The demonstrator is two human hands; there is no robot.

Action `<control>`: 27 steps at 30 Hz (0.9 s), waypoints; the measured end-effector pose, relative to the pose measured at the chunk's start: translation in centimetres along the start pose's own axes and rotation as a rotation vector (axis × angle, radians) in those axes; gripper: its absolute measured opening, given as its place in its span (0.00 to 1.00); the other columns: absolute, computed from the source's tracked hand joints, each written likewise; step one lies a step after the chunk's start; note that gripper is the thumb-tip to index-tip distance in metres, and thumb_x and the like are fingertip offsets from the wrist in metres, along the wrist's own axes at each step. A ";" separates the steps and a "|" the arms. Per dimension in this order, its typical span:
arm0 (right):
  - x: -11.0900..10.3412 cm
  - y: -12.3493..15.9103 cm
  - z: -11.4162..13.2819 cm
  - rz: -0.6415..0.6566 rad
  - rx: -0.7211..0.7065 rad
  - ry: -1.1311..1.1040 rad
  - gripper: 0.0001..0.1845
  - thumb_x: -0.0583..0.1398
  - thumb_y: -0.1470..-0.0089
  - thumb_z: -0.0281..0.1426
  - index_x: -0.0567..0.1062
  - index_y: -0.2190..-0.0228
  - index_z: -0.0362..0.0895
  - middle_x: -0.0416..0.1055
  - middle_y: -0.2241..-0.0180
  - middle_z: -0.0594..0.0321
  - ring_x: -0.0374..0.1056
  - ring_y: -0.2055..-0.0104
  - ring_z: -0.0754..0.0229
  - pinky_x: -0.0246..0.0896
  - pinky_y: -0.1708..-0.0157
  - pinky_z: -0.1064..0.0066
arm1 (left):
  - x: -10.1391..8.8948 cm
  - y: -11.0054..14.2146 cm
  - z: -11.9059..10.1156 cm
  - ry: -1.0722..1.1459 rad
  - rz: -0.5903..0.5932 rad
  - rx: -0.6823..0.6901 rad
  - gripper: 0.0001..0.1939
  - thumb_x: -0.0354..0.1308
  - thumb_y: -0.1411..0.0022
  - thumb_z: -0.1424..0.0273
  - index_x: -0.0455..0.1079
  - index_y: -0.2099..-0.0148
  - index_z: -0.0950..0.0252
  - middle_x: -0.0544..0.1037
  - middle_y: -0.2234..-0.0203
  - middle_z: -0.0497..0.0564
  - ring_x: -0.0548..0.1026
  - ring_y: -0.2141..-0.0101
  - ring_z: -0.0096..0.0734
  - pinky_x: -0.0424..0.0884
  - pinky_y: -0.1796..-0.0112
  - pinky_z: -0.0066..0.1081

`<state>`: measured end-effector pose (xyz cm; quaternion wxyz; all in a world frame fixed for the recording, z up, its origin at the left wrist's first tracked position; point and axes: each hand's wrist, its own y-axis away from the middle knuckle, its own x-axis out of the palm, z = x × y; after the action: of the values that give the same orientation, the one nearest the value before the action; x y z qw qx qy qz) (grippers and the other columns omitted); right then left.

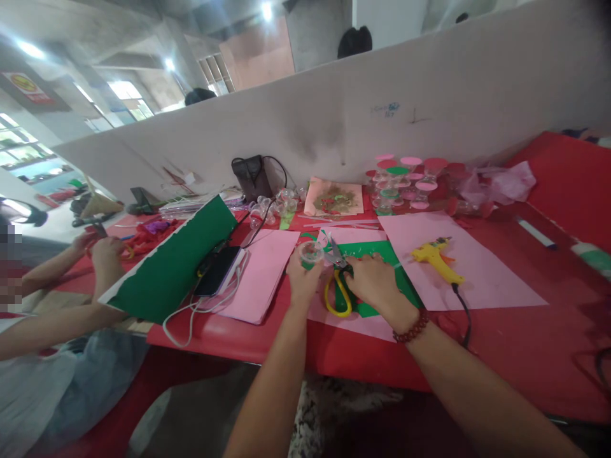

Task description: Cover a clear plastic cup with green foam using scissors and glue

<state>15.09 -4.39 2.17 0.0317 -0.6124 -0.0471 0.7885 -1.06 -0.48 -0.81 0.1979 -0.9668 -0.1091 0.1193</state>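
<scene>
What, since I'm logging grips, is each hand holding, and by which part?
The left hand holds a clear plastic piece by its near side; the right hand holds scissors at the handle end, exact grip partly hidden.

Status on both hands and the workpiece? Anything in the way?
Left hand: holding clear round plastic piece. Right hand: gripping yellow-handled scissors, blades at the piece. No obstruction seen between them; yellow glue gun lies apart, to the right.
</scene>
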 end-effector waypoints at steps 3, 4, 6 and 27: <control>-0.2 -0.5 -0.5 -0.173 -0.074 -0.143 0.14 0.56 0.40 0.32 0.80 0.59 0.45 0.75 0.58 0.46 0.69 0.51 0.42 0.66 0.59 0.56 | 0.1 0.1 -0.1 -0.040 0.056 0.015 0.18 0.64 0.49 0.71 0.73 0.53 0.62 0.80 0.60 0.53 0.77 0.56 0.39 0.72 0.53 0.38; -0.2 -0.7 -0.6 -0.217 -0.120 -0.260 0.14 0.57 0.40 0.31 0.79 0.57 0.45 0.76 0.56 0.48 0.70 0.52 0.46 0.66 0.57 0.58 | 0.1 0.1 0.0 -0.051 0.076 0.017 0.18 0.65 0.49 0.71 0.73 0.53 0.62 0.80 0.60 0.53 0.77 0.56 0.40 0.72 0.53 0.38; 0.0 -1.3 -0.8 -0.258 -0.248 -0.511 0.15 0.59 0.42 0.30 0.78 0.53 0.47 0.76 0.54 0.54 0.72 0.53 0.52 0.66 0.54 0.62 | 0.1 0.2 0.0 -0.061 0.104 0.020 0.19 0.65 0.50 0.71 0.74 0.53 0.61 0.81 0.61 0.53 0.78 0.56 0.41 0.73 0.54 0.38; -0.3 -1.1 0.1 -0.339 -0.335 -0.679 0.07 0.56 0.45 0.24 0.71 0.73 0.46 0.72 0.68 0.59 0.66 0.59 0.53 0.59 0.54 0.62 | 0.2 0.4 -1.0 0.173 0.312 -0.060 0.17 0.66 0.51 0.67 0.74 0.57 0.63 0.80 0.63 0.52 0.77 0.61 0.36 0.72 0.57 0.34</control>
<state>15.09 -3.28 2.58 0.0437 -0.2976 -0.2825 0.9109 -0.56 -1.10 -0.14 0.1569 -0.9841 0.0561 0.0615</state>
